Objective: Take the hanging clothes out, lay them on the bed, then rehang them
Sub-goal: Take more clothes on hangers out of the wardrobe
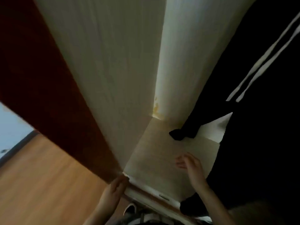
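Note:
Dark hanging clothes (259, 127) fill the right side of the cream wardrobe interior (113, 70); one black garment carries two white stripes (263, 62). A black sleeve end (180, 133) dangles just above the wardrobe floor (162, 159). My right hand (193, 168) reaches inside over that floor, fingers apart and blurred, holding nothing, left of the dark clothes. My left hand (116, 189) rests flat against the lower edge of the dark red-brown wardrobe door (45, 88), fingers together.
Wooden floor (40, 176) spreads at the lower left, with a pale wall (11, 125) and dark skirting beyond it. The wardrobe's bottom rail (151, 197) runs across in front of me. A white shoe (129, 208) shows below it.

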A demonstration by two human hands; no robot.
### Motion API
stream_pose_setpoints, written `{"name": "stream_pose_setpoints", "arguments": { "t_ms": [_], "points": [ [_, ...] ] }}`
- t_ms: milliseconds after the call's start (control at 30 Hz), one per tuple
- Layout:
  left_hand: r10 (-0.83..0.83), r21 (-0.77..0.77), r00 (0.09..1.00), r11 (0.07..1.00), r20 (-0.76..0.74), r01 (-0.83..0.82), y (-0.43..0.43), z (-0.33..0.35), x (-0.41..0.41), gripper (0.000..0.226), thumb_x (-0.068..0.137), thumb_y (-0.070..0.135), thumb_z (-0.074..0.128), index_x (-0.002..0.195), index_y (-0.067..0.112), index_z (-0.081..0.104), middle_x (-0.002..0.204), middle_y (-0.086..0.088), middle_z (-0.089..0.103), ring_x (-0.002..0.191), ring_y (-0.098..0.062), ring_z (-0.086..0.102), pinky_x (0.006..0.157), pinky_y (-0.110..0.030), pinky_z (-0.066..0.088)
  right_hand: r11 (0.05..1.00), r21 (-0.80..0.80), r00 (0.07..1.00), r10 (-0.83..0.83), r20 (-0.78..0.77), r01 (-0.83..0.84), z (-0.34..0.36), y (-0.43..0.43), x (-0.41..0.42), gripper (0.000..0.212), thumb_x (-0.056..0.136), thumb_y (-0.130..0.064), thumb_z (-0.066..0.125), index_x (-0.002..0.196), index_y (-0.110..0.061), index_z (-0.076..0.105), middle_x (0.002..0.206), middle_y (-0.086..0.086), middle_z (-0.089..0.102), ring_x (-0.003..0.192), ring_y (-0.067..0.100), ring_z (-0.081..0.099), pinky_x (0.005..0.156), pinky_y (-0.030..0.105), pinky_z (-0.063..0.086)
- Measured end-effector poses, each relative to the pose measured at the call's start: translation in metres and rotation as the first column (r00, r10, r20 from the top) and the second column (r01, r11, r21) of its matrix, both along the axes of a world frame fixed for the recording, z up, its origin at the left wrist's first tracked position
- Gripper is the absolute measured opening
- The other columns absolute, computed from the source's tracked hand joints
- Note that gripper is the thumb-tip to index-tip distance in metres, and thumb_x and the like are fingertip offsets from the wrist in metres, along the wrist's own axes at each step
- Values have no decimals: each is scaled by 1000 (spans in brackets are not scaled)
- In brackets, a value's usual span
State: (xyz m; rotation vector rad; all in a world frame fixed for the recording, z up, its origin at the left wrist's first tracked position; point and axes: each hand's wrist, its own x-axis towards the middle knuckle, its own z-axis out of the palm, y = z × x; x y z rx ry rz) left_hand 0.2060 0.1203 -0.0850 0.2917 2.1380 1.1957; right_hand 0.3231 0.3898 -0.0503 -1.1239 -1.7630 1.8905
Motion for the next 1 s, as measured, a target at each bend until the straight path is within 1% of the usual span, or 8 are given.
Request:
{"name": "stream_pose_setpoints", "arguments": {
  "t_ms": [133,233,333,567,700,767,867,1000],
  "points": [
    [-275,162,956,943,-107,289,82,51,-41,42,94,12,59,86,53,67,86,20,73,84,-4,67,75,-8,45,981,96,980,-156,-125,168,56,6,16,28,99,0,40,92,-2,67,76,7,72,76,26,67,71,30,55],
    [-403,325,887,827,-226,459,145,110,-43,13,84,44,61,92,45,70,93,20,72,93,-3,66,87,-13,45,937,251,952,-183,-245,245,130,6,38,29,98,6,37,101,2,66,83,13,71,78,28,68,77,36,57],
    [-448,486,814,653,-371,581,204,188,-31,38,77,54,49,97,31,70,97,13,73,97,-5,66,93,-22,46,828,434,906,-191,-378,355,213,5,63,28,97,8,39,103,1,66,87,19,69,79,31,68,77,31,56],
    [-338,726,753,230,-564,648,304,394,11,20,84,35,54,94,26,68,92,0,71,93,-21,66,91,-35,51,436,630,741,-143,-657,643,402,31,118,22,98,4,38,100,2,60,81,17,64,66,28,65,65,35,55],
    [-380,867,856,215,-350,450,351,484,35,8,86,23,54,83,18,61,87,-6,60,82,-16,59,77,-24,50,46,674,626,-420,-657,737,469,102,149,19,91,-8,47,98,-6,64,86,11,68,78,25,67,75,39,57],
    [-532,892,838,310,-123,328,373,511,43,14,93,21,53,97,9,58,97,-12,56,90,-20,58,78,-26,50,-170,843,559,-680,-475,511,487,150,170,27,90,-20,50,113,-9,61,108,13,65,100,28,62,83,37,50],
    [-635,873,765,429,107,234,393,528,57,19,95,18,53,102,0,52,100,-20,55,92,-26,61,74,-32,54,38,952,361,-929,-78,303,496,207,197,50,94,-33,49,131,-1,47,132,22,51,120,37,50,92,41,43],
    [-647,918,739,384,189,102,405,532,72,17,99,7,41,83,4,45,82,-16,55,80,-25,63,75,-36,55,290,938,452,-874,178,191,492,238,213,40,97,-34,44,117,-1,58,119,21,60,107,36,57,77,33,42]
  ]
}}
